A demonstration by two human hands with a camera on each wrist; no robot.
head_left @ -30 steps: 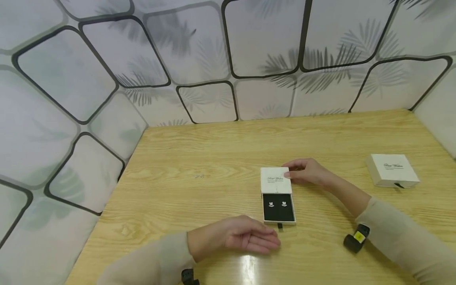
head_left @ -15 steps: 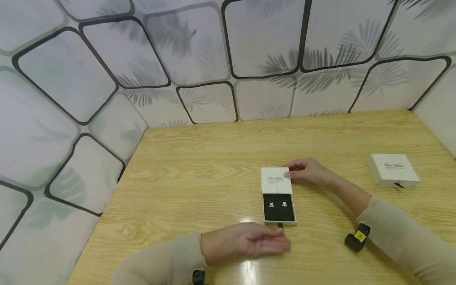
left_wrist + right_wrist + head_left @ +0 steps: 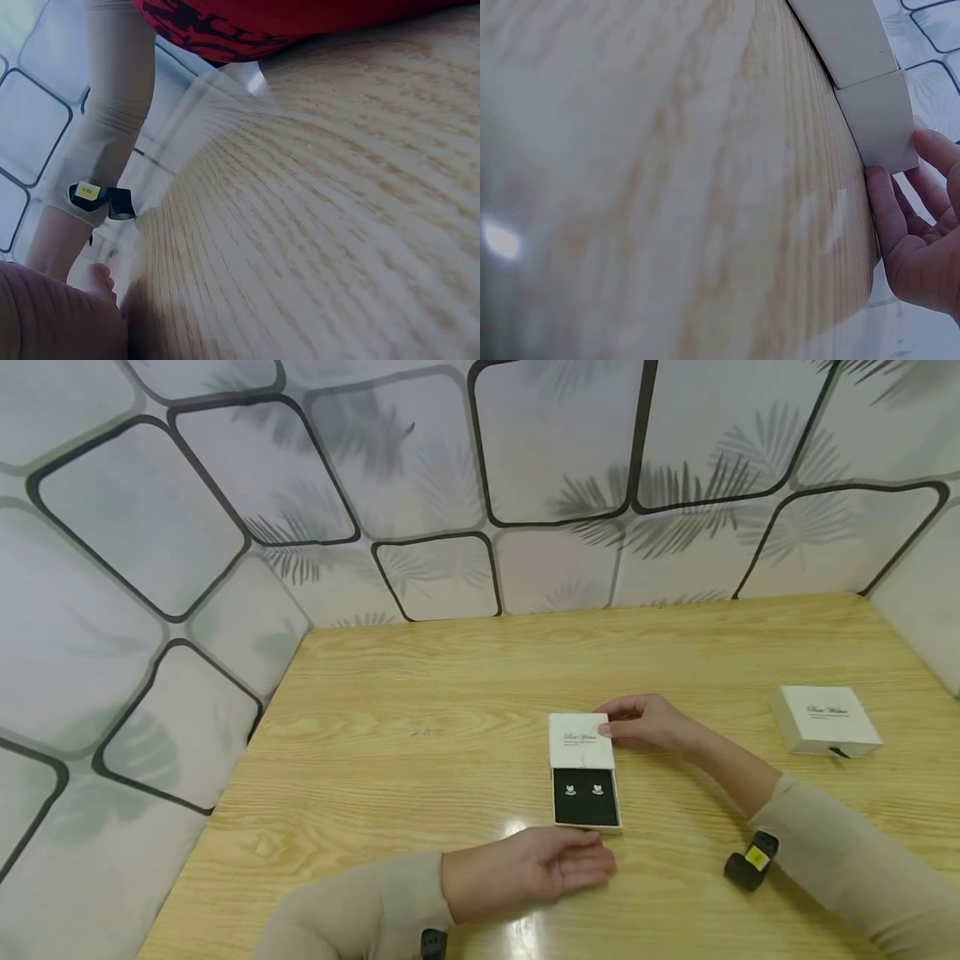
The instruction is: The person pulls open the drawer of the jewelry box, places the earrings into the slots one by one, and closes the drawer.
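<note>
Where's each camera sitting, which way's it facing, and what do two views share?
Head: on the head, facing forward and down at the white earring box; left hand and right hand show.
Left wrist: on that wrist, facing across the wooden table; left hand and right sleeve show.
Right wrist: on that wrist, facing the box's side; right hand shows.
Head and right wrist share that hand gripping the box.

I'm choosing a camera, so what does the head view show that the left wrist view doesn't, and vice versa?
Only head: the open white rectangular box, two small silvery ornaments on its black pad, and a closed white box. Only left wrist: red fabric with a dark print. Both: the light wood-grain table, left hand, beige right sleeve and black yellow-labelled wrist device.
</note>
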